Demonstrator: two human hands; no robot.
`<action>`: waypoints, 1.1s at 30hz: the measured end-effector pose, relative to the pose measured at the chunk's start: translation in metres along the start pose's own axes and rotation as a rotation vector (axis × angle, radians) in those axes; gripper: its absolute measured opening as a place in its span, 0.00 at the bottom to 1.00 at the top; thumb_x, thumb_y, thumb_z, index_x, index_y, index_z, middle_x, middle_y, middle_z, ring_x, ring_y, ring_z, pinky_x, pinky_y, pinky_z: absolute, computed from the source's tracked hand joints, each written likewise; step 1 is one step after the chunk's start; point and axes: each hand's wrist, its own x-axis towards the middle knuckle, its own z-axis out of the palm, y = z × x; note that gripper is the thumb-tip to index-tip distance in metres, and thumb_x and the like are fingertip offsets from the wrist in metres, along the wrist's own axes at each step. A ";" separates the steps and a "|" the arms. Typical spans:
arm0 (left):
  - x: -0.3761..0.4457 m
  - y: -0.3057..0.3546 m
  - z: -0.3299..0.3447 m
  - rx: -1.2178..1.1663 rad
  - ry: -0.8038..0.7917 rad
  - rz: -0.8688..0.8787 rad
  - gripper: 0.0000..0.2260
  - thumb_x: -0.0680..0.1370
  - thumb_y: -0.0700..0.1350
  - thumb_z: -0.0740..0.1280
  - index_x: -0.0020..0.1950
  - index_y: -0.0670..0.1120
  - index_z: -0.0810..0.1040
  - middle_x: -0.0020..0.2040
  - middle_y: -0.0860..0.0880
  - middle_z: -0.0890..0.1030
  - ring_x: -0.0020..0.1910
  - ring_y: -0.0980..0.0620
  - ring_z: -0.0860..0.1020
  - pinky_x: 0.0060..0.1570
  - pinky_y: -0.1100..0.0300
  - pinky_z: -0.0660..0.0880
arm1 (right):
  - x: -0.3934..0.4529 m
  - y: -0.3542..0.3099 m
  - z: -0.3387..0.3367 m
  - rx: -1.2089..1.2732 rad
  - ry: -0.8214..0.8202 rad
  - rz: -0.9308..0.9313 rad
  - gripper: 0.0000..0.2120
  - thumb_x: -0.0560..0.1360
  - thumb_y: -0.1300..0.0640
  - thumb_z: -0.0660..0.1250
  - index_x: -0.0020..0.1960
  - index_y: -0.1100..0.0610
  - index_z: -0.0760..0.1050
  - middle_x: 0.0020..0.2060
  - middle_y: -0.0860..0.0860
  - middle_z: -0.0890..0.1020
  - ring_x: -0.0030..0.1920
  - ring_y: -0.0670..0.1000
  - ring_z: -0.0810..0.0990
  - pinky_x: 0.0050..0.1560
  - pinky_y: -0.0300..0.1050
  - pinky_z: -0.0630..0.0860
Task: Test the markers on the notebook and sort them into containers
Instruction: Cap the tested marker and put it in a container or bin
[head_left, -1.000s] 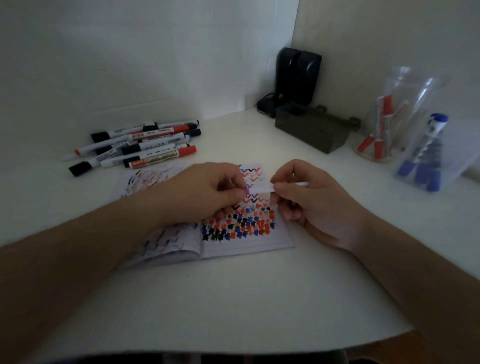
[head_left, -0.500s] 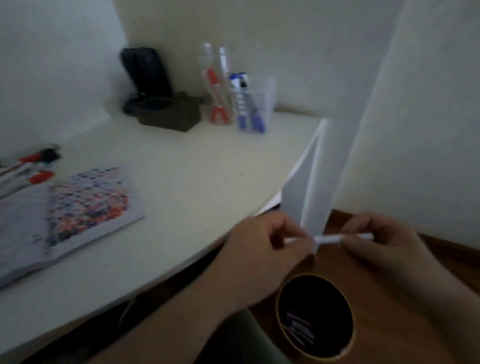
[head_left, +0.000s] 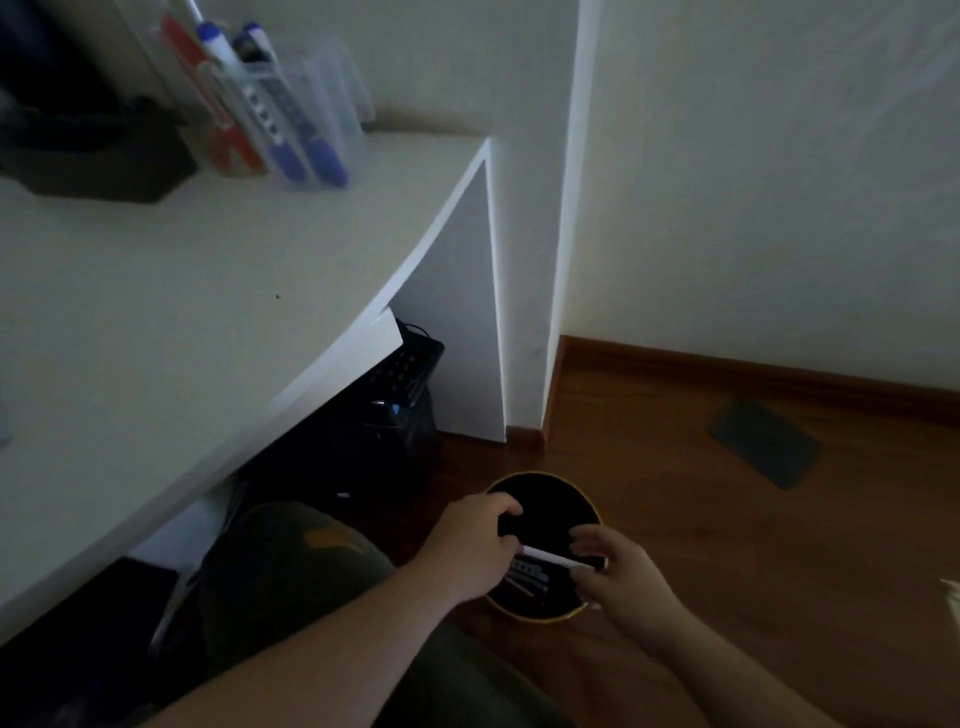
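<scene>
Since half a second ago the view has swung further right and down: the notebook has left the picture, and both hands now sit right over the mouth of the round black bin (head_left: 582, 506) with the yellow rim on the wooden floor (head_left: 727, 519). The left hand (head_left: 475, 545) and the right hand (head_left: 618, 574) each pinch one end of a white marker (head_left: 550, 557), held level across the opening. More markers lie inside the bin beneath it. The white surface (head_left: 182, 312) fills the upper left, carrying clear containers (head_left: 332, 93) with red and blue markers (head_left: 291, 135) beside a dark box (head_left: 93, 161). White walls meet a brown skirting board; a dark flat object (head_left: 763, 449) lies on the floor.
</scene>
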 end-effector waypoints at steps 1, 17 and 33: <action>-0.002 0.001 -0.005 0.007 0.027 0.015 0.18 0.82 0.47 0.67 0.72 0.55 0.74 0.70 0.55 0.75 0.67 0.53 0.75 0.62 0.61 0.74 | 0.003 -0.002 -0.003 -0.085 -0.003 0.002 0.23 0.77 0.56 0.71 0.69 0.45 0.72 0.61 0.46 0.80 0.45 0.42 0.82 0.40 0.34 0.78; -0.193 -0.021 -0.289 -0.026 0.806 0.265 0.04 0.78 0.55 0.71 0.51 0.61 0.82 0.46 0.61 0.83 0.43 0.59 0.82 0.40 0.70 0.74 | -0.117 -0.365 0.066 -0.027 -0.145 -1.148 0.14 0.74 0.63 0.74 0.49 0.44 0.81 0.43 0.44 0.84 0.35 0.48 0.81 0.36 0.34 0.74; -0.241 -0.284 -0.412 0.345 0.935 -0.481 0.08 0.79 0.56 0.70 0.52 0.53 0.84 0.52 0.51 0.83 0.49 0.51 0.79 0.50 0.55 0.76 | -0.037 -0.536 0.310 -0.750 -0.281 -1.179 0.09 0.79 0.47 0.65 0.58 0.40 0.79 0.46 0.40 0.76 0.47 0.44 0.76 0.46 0.41 0.72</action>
